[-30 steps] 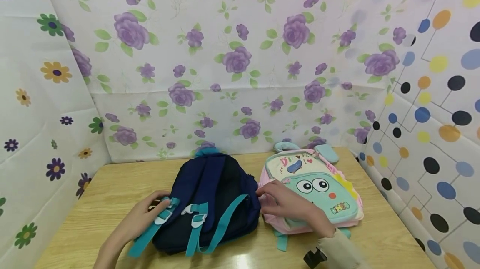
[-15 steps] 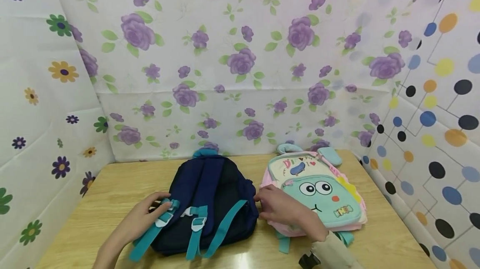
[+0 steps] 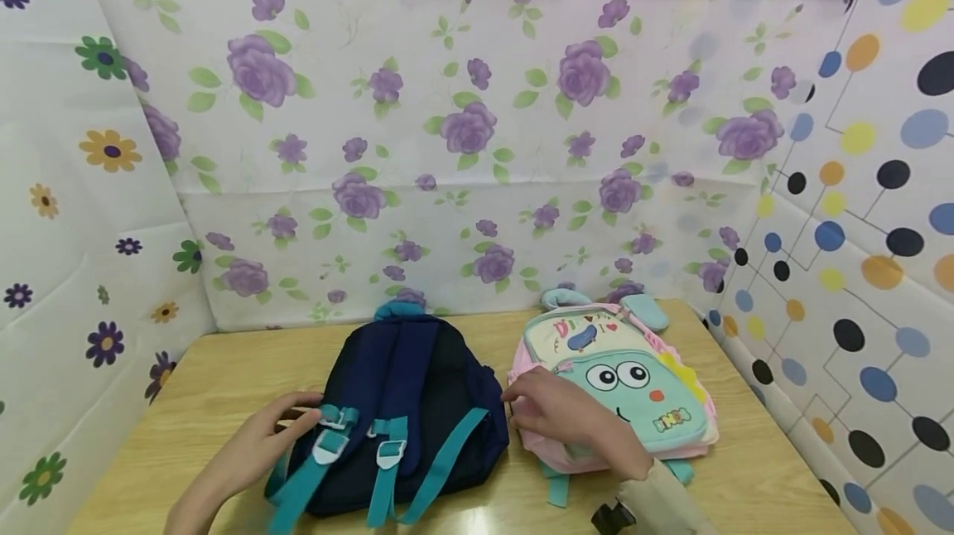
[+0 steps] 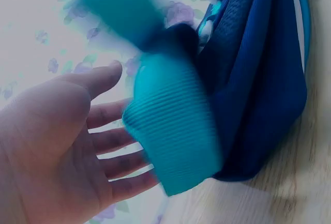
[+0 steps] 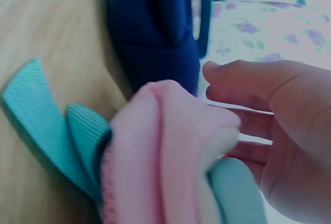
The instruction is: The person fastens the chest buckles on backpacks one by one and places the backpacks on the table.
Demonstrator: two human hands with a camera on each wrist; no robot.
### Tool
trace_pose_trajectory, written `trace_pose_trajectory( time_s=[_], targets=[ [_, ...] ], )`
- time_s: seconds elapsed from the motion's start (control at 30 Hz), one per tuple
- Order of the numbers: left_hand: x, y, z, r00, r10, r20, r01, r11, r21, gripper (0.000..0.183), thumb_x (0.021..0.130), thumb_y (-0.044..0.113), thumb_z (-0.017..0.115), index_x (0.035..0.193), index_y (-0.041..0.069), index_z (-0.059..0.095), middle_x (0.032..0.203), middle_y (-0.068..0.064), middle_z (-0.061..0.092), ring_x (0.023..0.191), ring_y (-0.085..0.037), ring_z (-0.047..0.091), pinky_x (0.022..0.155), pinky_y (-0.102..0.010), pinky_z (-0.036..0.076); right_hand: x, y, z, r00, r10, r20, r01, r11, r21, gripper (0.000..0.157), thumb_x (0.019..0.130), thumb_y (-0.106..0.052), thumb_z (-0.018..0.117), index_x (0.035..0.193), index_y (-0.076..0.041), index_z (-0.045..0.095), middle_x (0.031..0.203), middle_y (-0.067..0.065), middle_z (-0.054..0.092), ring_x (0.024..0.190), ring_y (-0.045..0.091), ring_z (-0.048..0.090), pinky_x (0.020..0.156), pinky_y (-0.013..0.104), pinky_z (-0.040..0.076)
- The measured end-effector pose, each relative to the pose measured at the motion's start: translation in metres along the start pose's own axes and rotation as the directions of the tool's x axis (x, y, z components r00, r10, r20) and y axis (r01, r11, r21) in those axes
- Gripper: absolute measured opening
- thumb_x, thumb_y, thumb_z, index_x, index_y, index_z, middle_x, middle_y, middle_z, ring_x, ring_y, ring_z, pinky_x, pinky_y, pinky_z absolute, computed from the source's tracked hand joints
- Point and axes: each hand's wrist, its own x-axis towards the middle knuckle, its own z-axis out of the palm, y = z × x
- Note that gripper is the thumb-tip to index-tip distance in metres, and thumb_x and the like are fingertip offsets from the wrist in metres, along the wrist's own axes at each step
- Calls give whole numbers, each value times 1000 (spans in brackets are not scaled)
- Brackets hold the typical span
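Observation:
A navy backpack (image 3: 406, 427) lies with its strap side up and its teal webbing straps (image 4: 173, 125) hanging toward the front. At its left edge is my left hand (image 3: 257, 440), fingers spread and extended; in the left wrist view (image 4: 62, 136) the fingertips pass behind a teal strap, and I cannot tell if they touch it. My right hand (image 3: 559, 411) hovers between the two bags with fingers loosely bent, holding nothing, its fingertips close to the navy backpack's right side. Beneath that hand lies a pink and mint backpack (image 3: 641, 402) with a cartoon face.
Both bags rest on a wood-grain table (image 3: 246, 361). Behind it hangs a sheet with purple flowers (image 3: 469, 129). Patterned sheets also stand at the left and right sides. A dark band (image 3: 614, 516) sits at my right sleeve.
My left hand has drawn slightly left from the navy backpack's edge, its fingers straighter and clear of the buckle area. My right hand stays by the pink backpack. The head view has shifted a little.

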Motion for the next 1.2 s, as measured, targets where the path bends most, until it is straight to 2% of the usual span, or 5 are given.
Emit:
trace_pose_trajectory(
  time_s=[0.27,0.47,0.9,1.07,1.2],
  targets=[
    [-6,-7,-7,996,62,-66,-59,997,47,49,103,44,49,140,12,53,141,-11,55,118,-27,59,87,-28,50,5,-3,-8,999,0,-53,3,998,63,23,99,-21,60,119,-14,71,118,-5,68,114,14,57,99,35,48],
    [-6,-9,-9,991,87,-97,-78,992,95,46,103,43,51,137,12,57,135,-9,60,114,-25,61,90,-30,50,14,-10,-9,993,-62,-104,65,997,33,24,98,-27,63,118,-16,71,115,-6,69,109,16,60,96,35,50],
    [-7,-11,-12,984,153,-88,-140,980,138,42,101,40,55,133,14,60,132,-5,63,115,-29,61,89,-36,51,41,-40,-7,978,-159,-135,165,986,37,23,99,-29,63,117,-17,71,114,-6,70,105,13,60,93,29,50],
    [-3,-11,-10,985,150,-83,-141,984,106,42,101,40,56,133,13,60,132,-8,62,116,-32,60,87,-43,50,52,-46,-1,979,-176,-104,181,983,41,26,100,-27,62,119,-14,71,115,-4,70,105,16,61,94,28,48],
    [-3,-11,-8,988,138,-69,-132,987,90,42,100,41,57,132,14,61,132,-8,62,116,-31,60,85,-40,51,60,-52,7,981,-174,-83,178,983,41,25,100,-27,61,120,-15,71,114,-6,69,106,13,61,97,27,47]
  ],
)
